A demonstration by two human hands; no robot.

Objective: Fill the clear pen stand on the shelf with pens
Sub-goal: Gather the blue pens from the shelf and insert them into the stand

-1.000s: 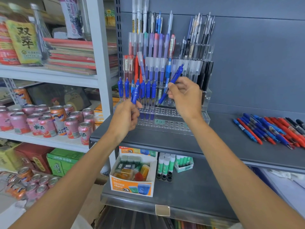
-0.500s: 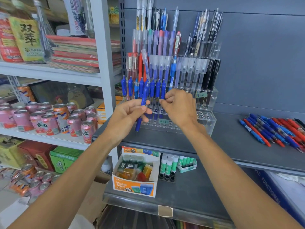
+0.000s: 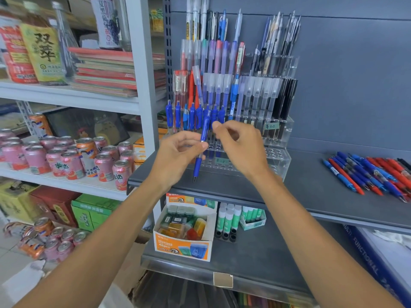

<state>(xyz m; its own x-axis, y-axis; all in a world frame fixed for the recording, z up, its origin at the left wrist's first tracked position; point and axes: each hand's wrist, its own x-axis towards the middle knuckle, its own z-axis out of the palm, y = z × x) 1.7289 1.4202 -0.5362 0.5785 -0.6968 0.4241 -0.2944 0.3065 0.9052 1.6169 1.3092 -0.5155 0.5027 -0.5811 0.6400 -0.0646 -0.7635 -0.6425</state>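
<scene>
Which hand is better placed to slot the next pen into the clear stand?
Left: the left hand pinches the blue pen, tip down, before the clear stand; the right hand hovers by its top.

wall: grey panel [image 3: 344, 74] | left: white metal rack [image 3: 142, 74] | below: grey shelf [image 3: 278, 252] | floor [image 3: 9, 258]: pale
</scene>
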